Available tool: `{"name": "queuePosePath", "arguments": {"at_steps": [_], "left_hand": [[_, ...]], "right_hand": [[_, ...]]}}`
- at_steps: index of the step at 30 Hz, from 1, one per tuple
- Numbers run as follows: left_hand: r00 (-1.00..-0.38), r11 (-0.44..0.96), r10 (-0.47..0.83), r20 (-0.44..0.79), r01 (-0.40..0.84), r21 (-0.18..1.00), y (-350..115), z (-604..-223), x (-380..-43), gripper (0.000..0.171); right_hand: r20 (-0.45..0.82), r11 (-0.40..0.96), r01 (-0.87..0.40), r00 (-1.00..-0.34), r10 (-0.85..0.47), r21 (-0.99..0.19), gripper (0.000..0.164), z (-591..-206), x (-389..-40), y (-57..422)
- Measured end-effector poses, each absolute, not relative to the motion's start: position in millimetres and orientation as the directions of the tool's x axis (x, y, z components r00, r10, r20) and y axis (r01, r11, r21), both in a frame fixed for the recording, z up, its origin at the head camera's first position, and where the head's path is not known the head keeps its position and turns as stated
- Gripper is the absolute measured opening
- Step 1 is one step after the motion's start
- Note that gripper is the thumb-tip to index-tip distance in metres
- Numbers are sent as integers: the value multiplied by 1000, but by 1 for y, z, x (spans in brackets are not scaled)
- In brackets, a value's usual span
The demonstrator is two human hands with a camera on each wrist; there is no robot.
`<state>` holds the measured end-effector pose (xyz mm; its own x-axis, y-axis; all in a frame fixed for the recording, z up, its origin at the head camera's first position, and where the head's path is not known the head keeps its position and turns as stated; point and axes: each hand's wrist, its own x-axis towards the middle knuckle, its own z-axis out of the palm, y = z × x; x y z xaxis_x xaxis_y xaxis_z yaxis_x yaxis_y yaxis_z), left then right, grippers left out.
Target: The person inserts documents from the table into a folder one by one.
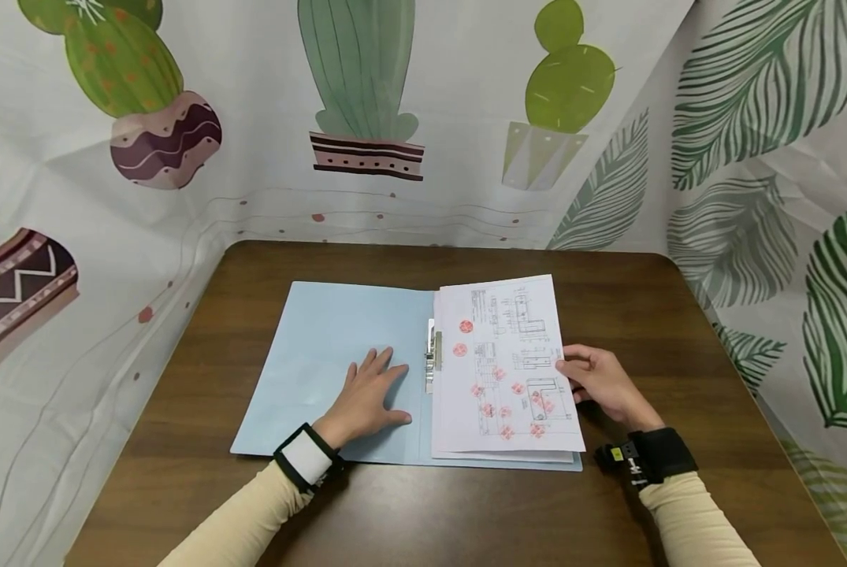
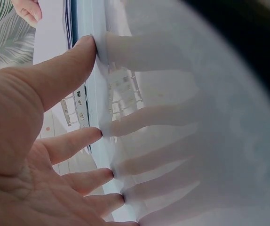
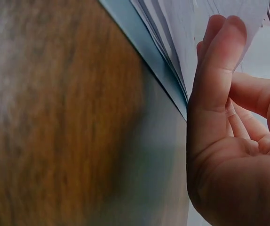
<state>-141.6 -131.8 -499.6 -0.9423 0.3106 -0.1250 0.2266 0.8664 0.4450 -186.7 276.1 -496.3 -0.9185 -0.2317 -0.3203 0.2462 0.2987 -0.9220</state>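
A light blue folder (image 1: 338, 331) lies spread on the table, with a metal clip (image 1: 433, 358) at its spine. On its right side sits a stack of white paper; the top sheet (image 1: 494, 315) bears line drawings and several red stamps. My left hand (image 1: 369, 398) rests with spread fingers on the folder's bare left cover; its fingertips (image 2: 95, 134) touch the glossy surface in the left wrist view. At the stack's right edge, my right hand (image 1: 600, 378) pinches the top sheet between thumb and fingers. That sheet's right side stands a little above the lower pages (image 3: 161, 33).
The brown wooden table (image 1: 629, 315) extends around the folder on all sides. Behind it hangs a white cloth (image 1: 466, 94) printed with cacti and leaves. Each wrist carries a black strap, the left strap (image 1: 306, 457) with a white patch.
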Motion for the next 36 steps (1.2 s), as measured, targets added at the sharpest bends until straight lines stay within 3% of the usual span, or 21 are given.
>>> {"name": "queuePosePath", "arguments": {"at_steps": [29,36], "left_hand": [[-943,863,310,-122,224,453,-132,-499,-142,80],[-943,861,307,-125,219,460,-132,-498,-142,80]], "right_hand": [[-319,466,192,-924,-212,-864,45,-499,-184,262],[-311,637,134,-934,-174,-760,50,-493,-181,258]]}}
